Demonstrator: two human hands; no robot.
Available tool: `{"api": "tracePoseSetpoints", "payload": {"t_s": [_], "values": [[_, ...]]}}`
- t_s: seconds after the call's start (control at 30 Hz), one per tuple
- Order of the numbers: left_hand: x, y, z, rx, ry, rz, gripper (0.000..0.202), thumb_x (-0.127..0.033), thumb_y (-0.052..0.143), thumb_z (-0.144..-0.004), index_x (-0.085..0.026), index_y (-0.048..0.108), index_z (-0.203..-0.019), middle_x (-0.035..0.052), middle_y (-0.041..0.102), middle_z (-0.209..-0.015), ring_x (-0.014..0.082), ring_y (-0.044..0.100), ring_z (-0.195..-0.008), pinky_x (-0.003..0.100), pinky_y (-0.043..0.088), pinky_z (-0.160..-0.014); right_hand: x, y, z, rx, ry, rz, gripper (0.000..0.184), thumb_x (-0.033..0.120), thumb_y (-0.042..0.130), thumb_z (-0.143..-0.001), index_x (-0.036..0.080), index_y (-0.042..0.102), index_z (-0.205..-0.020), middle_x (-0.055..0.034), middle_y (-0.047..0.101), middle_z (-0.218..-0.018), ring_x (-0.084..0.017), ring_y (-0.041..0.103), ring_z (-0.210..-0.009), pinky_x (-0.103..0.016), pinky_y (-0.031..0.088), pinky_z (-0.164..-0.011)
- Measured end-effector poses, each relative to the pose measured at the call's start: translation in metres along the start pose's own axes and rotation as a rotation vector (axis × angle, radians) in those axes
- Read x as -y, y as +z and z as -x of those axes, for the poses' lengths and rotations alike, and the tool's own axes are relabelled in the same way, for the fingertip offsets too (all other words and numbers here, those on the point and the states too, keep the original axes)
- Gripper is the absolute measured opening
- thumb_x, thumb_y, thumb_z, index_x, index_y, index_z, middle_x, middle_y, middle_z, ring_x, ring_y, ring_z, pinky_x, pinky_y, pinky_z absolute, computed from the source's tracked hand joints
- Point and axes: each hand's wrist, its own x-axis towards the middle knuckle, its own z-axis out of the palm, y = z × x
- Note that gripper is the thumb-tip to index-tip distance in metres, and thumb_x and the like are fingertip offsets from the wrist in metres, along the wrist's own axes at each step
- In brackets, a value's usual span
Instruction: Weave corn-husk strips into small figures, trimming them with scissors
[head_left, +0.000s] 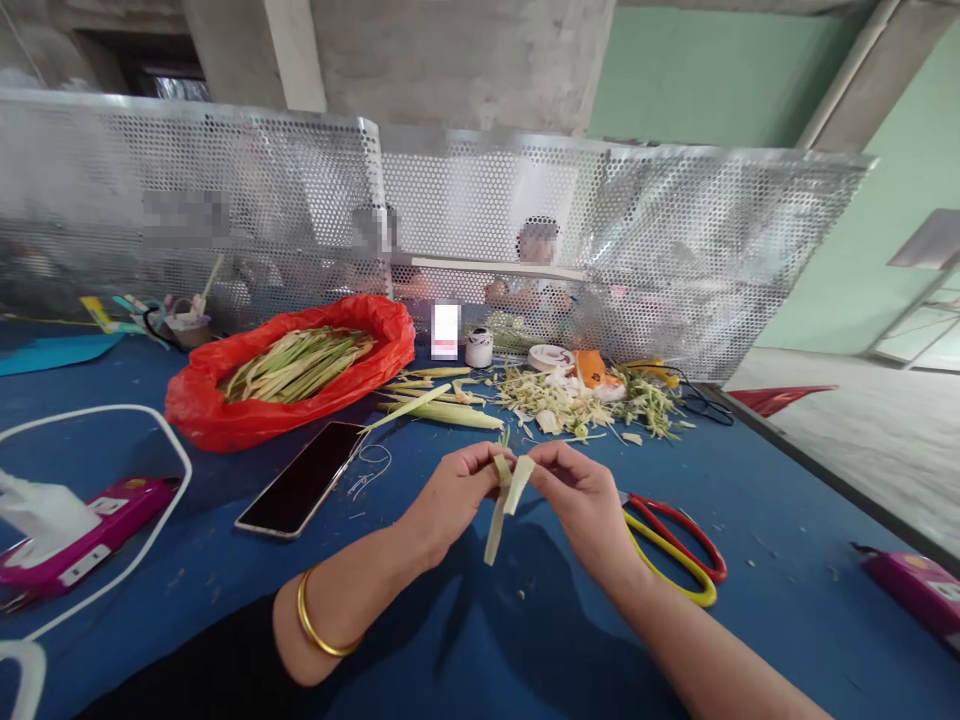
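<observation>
Pale green leaf strips (495, 525) hang from between my two hands above the blue table. Thumb and fingers of my left hand (457, 490) pinch the strips from the left side. My right hand (581, 490) pinches a short folded end of leaf strip (519, 484), close beside the left fingertips. A thin green tip sticks up behind the fingers. Scissors (679, 550) with one red and one yellow handle lie by my right wrist, their blades mostly hidden by the hand. Left of my hands lies a dark-screened phone (304, 480) with white thread (373, 468) beside it.
A red plastic bag (292, 415) full of long leaves (300, 365) stands back left. Leaf scraps (555, 400), a white tape roll (551, 358) and a small jar (478, 347) lie ahead. Power strips (97, 530) sit at both sides. A perforated metal screen (480, 190) stands behind, people beyond.
</observation>
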Motion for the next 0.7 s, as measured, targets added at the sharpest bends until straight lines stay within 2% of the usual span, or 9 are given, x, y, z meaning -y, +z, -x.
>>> {"api": "tracePoseSetpoints", "payload": {"t_s": [0.07,0.17,0.23,0.33,0.43,0.57,0.7], "values": [[0.000,-0.001,0.000,0.025,0.053,-0.054,0.022,-0.037,0.068,-0.078,-0.017,0.061,-0.084,-0.0031,0.060,-0.070,0.0098,0.055,-0.062,0.020,0.044,-0.062,0.000,0.000,-0.001,0.018,0.124,-0.126,0.018,0.035,0.070,-0.074,0.019,0.064,-0.069,-0.0023,0.063,-0.077,-0.017,0.054,-0.073,-0.029,0.043,-0.069],[0.002,-0.004,-0.001,0.086,0.077,-0.097,0.023,-0.038,0.062,-0.084,-0.020,0.053,-0.095,-0.0025,0.064,-0.075,0.0138,0.063,-0.061,0.026,0.048,-0.063,0.002,-0.001,-0.003,0.130,0.254,-0.246,0.025,0.040,0.070,-0.074,0.017,0.064,-0.068,-0.0019,0.063,-0.073,-0.016,0.052,-0.068,-0.029,0.041,-0.066],[0.003,-0.007,-0.002,0.124,0.070,-0.115,0.024,-0.038,0.058,-0.086,-0.020,0.048,-0.099,-0.0031,0.064,-0.074,0.0152,0.065,-0.057,0.028,0.048,-0.063,0.004,-0.003,-0.004,0.193,0.305,-0.281,0.028,0.043,0.069,-0.074,0.017,0.063,-0.067,0.0003,0.058,-0.063,-0.014,0.049,-0.061,-0.028,0.038,-0.061],[0.002,-0.008,-0.002,0.130,0.024,-0.100,0.027,-0.038,0.060,-0.085,-0.020,0.046,-0.101,-0.0026,0.065,-0.074,0.0156,0.066,-0.055,0.030,0.050,-0.064,0.006,-0.003,-0.005,0.200,0.339,-0.297,0.030,0.044,0.070,-0.071,0.017,0.059,-0.061,0.0022,0.054,-0.057,-0.012,0.047,-0.057,-0.027,0.036,-0.058],[0.004,-0.009,-0.002,0.049,-0.073,-0.066,0.031,-0.036,0.067,-0.081,-0.018,0.049,-0.098,0.0011,0.068,-0.076,0.0148,0.065,-0.055,0.029,0.049,-0.065,0.002,-0.002,-0.006,0.183,0.326,-0.239,0.028,0.042,0.068,-0.071,0.018,0.058,-0.062,0.0015,0.055,-0.060,-0.014,0.051,-0.060,-0.028,0.039,-0.061],[0.009,-0.009,-0.004,-0.067,-0.238,0.022,0.027,-0.031,0.072,-0.076,-0.014,0.055,-0.090,0.0068,0.070,-0.082,0.0133,0.065,-0.061,0.025,0.049,-0.064,-0.010,0.001,-0.006,0.121,0.219,-0.063,0.025,0.038,0.061,-0.076,0.019,0.053,-0.061,0.0019,0.053,-0.060,-0.015,0.051,-0.063,-0.029,0.040,-0.063],[0.011,-0.008,-0.005,-0.102,-0.321,0.134,0.021,-0.027,0.073,-0.075,-0.015,0.059,-0.084,0.0049,0.069,-0.080,0.0121,0.064,-0.059,0.023,0.050,-0.064,-0.017,0.002,-0.007,0.095,0.176,0.012,0.023,0.036,0.060,-0.077,0.019,0.052,-0.062,0.0026,0.052,-0.060,-0.014,0.048,-0.062,-0.028,0.038,-0.060]]}}
